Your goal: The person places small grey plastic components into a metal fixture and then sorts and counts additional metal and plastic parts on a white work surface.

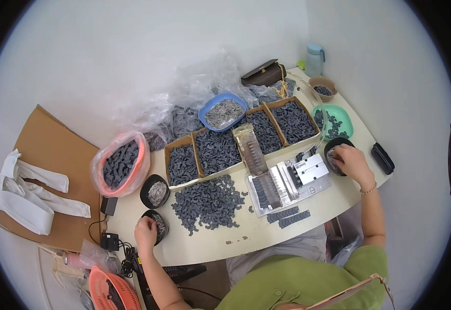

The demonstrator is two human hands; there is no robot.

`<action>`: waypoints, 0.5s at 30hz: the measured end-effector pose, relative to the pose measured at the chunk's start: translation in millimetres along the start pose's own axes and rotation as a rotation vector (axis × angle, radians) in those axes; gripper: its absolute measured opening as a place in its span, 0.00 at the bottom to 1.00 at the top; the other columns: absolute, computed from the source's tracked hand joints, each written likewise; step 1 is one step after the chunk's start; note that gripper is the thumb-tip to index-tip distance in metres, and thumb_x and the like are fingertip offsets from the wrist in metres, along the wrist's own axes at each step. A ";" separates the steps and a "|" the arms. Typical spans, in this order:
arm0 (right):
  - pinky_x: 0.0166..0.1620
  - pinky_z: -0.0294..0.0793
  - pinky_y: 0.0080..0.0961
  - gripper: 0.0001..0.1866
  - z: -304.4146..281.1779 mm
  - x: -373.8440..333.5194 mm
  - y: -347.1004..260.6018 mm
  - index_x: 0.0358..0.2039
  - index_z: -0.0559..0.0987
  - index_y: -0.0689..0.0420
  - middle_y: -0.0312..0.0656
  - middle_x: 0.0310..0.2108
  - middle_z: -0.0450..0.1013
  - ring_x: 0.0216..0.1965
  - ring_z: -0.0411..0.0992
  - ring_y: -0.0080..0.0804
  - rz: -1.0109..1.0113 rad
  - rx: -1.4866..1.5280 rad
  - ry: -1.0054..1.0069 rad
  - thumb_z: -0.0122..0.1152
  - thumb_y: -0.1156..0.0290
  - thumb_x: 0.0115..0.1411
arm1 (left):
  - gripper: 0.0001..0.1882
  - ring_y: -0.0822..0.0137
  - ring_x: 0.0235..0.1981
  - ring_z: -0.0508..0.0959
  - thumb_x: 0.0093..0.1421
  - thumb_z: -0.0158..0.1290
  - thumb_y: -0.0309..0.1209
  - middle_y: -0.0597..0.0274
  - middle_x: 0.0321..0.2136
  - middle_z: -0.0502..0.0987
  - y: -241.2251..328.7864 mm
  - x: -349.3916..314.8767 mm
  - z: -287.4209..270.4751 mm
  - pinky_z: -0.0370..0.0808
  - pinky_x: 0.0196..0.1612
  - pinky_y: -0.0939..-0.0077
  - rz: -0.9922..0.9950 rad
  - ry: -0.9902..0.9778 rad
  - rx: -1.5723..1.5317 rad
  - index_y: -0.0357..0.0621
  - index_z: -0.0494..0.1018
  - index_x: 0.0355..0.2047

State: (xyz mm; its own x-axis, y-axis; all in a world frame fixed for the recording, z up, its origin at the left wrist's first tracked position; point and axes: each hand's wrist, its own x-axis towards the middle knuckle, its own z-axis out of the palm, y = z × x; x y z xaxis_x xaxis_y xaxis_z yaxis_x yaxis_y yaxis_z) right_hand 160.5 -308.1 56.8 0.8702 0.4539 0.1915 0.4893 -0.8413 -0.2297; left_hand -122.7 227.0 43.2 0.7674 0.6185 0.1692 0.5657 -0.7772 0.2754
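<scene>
My left hand (146, 235) is at the rim of a black bowl (162, 238) of small shiny metal pieces, at the table's left front edge. Its fingers are drawn together over the pieces, and whatever they pinch is too small to name. Across the table, my right hand (352, 161) reaches into another black bowl (345, 140), fingertips closed together among small shiny pieces. Left of that bowl sits a metal fixture (287, 187) with a row of dark grey parts in it. Two assembled strips of grey parts (293, 218) lie before the fixture.
A heap of small dark grey parts (209, 204) lies mid-table. Behind it stands a divided cardboard box (200, 178) of grey parts, with a blue basin (222, 128) on top. A green tray (350, 124) and black case (382, 158) are at right, a lined pink basket (144, 164) at left.
</scene>
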 end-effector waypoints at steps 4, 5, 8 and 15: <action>0.36 0.73 0.36 0.06 1.8 -7.8 11.0 0.27 0.79 0.55 0.40 0.29 0.72 0.34 0.73 0.41 0.006 0.083 0.076 0.64 0.75 0.46 | 0.05 0.50 0.31 0.75 0.50 0.57 0.21 0.49 0.27 0.74 0.7 -0.8 0.8 0.72 0.36 0.59 0.043 -0.019 -0.002 0.37 0.71 0.26; 0.36 0.72 0.36 0.06 0.5 -9.7 12.0 0.27 0.79 0.55 0.40 0.29 0.72 0.34 0.73 0.41 -0.001 0.090 0.108 0.63 0.75 0.45 | 0.05 0.49 0.31 0.75 0.50 0.57 0.21 0.49 0.27 0.74 2.6 -1.3 -0.5 0.71 0.36 0.59 0.050 -0.033 -0.015 0.37 0.71 0.26; 0.34 0.72 0.35 0.03 -4.6 -11.4 10.3 0.23 0.77 0.59 0.41 0.28 0.70 0.32 0.71 0.39 -0.053 -0.064 0.245 0.62 0.77 0.44 | 0.05 0.49 0.31 0.76 0.49 0.57 0.21 0.49 0.27 0.75 1.7 -2.9 -2.1 0.71 0.36 0.59 0.062 -0.032 0.063 0.37 0.71 0.26; 0.31 0.72 0.34 0.05 2.4 1.5 -36.4 0.24 0.77 0.58 0.41 0.27 0.71 0.30 0.72 0.40 -0.144 -0.052 0.384 0.61 0.76 0.43 | 0.04 0.51 0.30 0.77 0.48 0.56 0.20 0.49 0.25 0.76 -4.3 -7.9 -16.6 0.72 0.35 0.60 0.034 -0.062 0.020 0.36 0.74 0.26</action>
State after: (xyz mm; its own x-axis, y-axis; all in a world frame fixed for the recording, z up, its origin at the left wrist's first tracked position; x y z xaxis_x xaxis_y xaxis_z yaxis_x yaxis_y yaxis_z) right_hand 144.2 -276.1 63.1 0.7038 0.4341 0.5623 0.5928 -0.7951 -0.1281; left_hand -136.2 227.4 56.4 0.8033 0.5835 0.1189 0.5442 -0.8004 0.2513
